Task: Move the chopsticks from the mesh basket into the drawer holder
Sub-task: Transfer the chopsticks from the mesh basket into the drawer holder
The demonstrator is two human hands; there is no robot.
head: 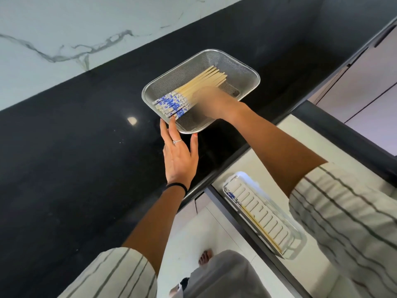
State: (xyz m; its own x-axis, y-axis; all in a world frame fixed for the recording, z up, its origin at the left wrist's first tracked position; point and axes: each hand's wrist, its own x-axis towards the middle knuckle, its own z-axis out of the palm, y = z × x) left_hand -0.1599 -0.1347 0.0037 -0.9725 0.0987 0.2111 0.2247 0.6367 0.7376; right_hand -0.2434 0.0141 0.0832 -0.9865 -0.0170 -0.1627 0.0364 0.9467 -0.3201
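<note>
A steel mesh basket (240, 67) sits on the black counter and holds several chopsticks (199, 83) with pale shafts and blue-and-white patterned ends. My left hand (179, 151) rests with spread fingers against the basket's near rim, holding nothing. My right hand (211, 102) is inside the basket, over the chopsticks, and is motion-blurred, so its grip is unclear. The white ribbed chopstick holder (261, 214) lies in the open drawer at lower right. At least one chopstick lies along the holder's left side.
The black counter (86, 136) runs diagonally, with a marble wall (64, 29) behind it. The open drawer (305, 147) has a dark frame and a pale floor. Cabinet fronts stand at the right. A bare foot (205, 257) is on the pale floor below.
</note>
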